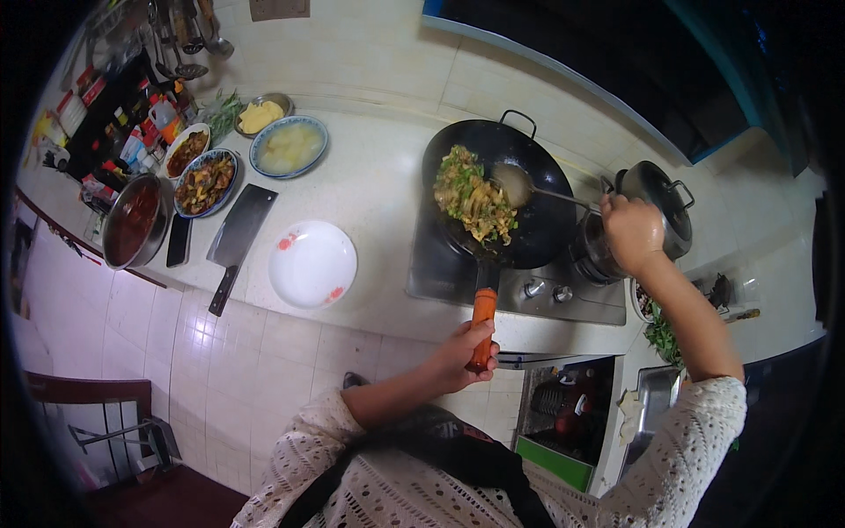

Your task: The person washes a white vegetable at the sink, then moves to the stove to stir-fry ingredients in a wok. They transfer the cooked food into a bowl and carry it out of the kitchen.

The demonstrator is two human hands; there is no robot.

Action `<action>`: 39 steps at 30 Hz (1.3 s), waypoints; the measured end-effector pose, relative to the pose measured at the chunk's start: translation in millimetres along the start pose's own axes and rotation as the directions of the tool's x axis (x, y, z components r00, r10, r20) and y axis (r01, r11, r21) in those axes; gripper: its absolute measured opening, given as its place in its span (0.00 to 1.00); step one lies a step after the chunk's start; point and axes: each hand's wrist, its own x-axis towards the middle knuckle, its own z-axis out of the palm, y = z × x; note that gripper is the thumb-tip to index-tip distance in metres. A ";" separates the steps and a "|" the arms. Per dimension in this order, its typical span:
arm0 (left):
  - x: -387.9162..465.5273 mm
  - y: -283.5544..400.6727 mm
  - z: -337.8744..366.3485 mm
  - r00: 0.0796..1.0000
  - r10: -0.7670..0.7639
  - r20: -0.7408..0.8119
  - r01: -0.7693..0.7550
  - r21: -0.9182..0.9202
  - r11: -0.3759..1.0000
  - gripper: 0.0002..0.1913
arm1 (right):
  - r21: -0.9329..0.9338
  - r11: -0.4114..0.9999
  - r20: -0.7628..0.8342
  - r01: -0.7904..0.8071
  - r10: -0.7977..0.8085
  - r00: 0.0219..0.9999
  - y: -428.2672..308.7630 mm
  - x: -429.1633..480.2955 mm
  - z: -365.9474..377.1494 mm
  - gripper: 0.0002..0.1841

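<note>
My left hand [465, 356] grips the orange wooden handle [484, 317] of a black wok [548, 218] over the gas stove [436, 277]. Cooked food with green pieces [472, 191] lies heaped on the wok's left side. In my right hand [632, 231] is the handle of a metal ladle [512, 185], whose bowl touches the food's right edge. A white plate with red marks [312, 265] rests on the counter left of the stove. Farther left lies a cleaver [243, 228] with a black handle.
Bowls of food [206, 183], a bowl of pale liquid [288, 146], a metal basin of red sauce [135, 221] and a phone [179, 240] stand at left, near bottles [165, 119]. A lidded pot [657, 204] is right of the wok; a sink [657, 396] lies at lower right.
</note>
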 end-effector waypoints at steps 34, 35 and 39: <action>2.9 -2.4 -6.5 0.998 0.002 0.064 0.002 -0.066 0.998 0.14 | 0.520 0.822 0.693 -0.233 -0.245 0.678 -18.5 33.1 -42.1 0.18; 5.7 -6.2 -8.7 0.997 0.002 0.078 0.004 -0.074 0.997 0.14 | 0.511 0.804 0.702 -0.304 -0.185 0.688 -37.1 32.5 -26.0 0.19; 11.7 -9.8 -10.5 0.996 -0.011 0.088 0.021 -0.112 0.993 0.15 | 0.635 0.317 0.763 -0.704 -0.111 0.637 -47.0 35.4 41.4 0.13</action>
